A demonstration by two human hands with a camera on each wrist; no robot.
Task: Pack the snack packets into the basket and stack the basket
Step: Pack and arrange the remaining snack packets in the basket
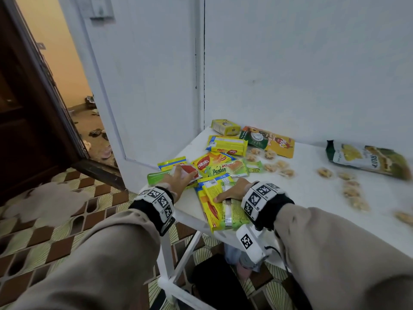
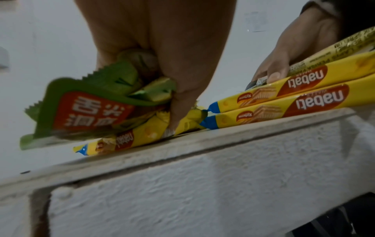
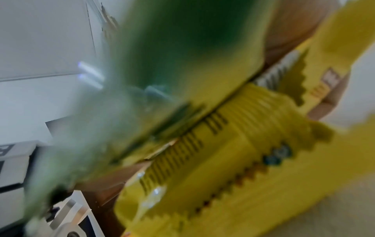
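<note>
Snack packets lie in a heap at the near left corner of the white table (image 1: 290,198). My left hand (image 1: 178,179) grips a green packet with a red label (image 2: 81,109) there, the thumb (image 2: 178,102) pressing down on a small yellow nabati packet (image 2: 125,141). My right hand (image 1: 232,191) holds a stack of long yellow nabati packets (image 1: 212,204) together with a green packet (image 1: 234,213) at the table's front edge. The right wrist view is blurred and filled by that green packet (image 3: 182,48) and the yellow packets (image 3: 243,160). No basket shows in any view.
Further back lie a green Pandan packet (image 1: 228,168), more nabati packets (image 1: 225,145), a yellow box (image 1: 225,127), a green-yellow bag (image 1: 268,140) and a large fruit-chip bag (image 1: 366,158). Several small wrapped snacks (image 1: 353,193) are scattered at the right. A doorway (image 1: 67,63) opens at the left.
</note>
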